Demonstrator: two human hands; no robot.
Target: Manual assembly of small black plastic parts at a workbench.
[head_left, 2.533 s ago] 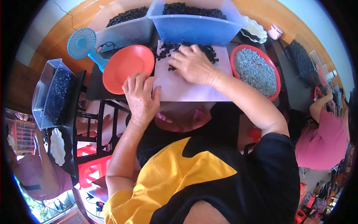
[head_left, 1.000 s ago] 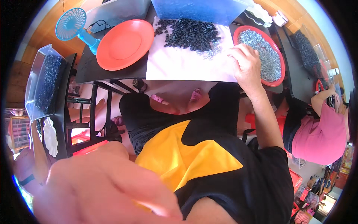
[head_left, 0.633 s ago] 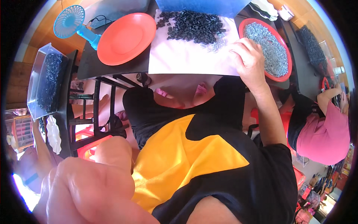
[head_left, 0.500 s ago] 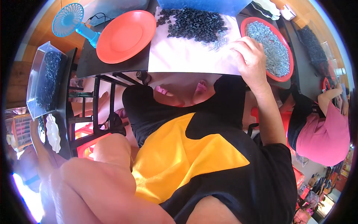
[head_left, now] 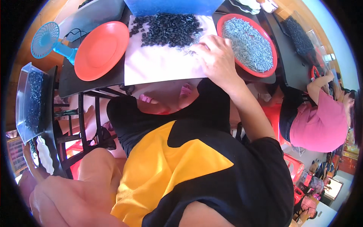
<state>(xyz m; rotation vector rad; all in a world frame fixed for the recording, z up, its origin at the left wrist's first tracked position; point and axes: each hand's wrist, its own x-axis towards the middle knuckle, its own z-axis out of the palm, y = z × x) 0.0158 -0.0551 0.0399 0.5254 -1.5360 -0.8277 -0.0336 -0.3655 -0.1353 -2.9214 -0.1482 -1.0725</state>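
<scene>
My right hand (head_left: 217, 58) is over the right part of a white sheet (head_left: 159, 70) on the dark table. Its fingers curl down at a small heap of thin silver pieces (head_left: 184, 50); what lies between the fingertips, if anything, is hidden. Just beyond is a loose pile of small black plastic parts (head_left: 170, 28). To the right of the hand, a red oval tray (head_left: 275, 62) holds a mass of short silver metal pieces (head_left: 249, 43), like screws or pins. My left hand is not in view.
A blue bin (head_left: 174, 6) stands behind the sheet. Left of it are an orange-red plate (head_left: 100, 51) and a blue fan (head_left: 45, 39). A clear box (head_left: 22, 104) of dark parts sits far left. A person in pink (head_left: 321, 123) works at the right.
My right hand has moved left, from beside the red tray to the small silver heap on the sheet. The whole view has shifted, so the table things lie further left.
</scene>
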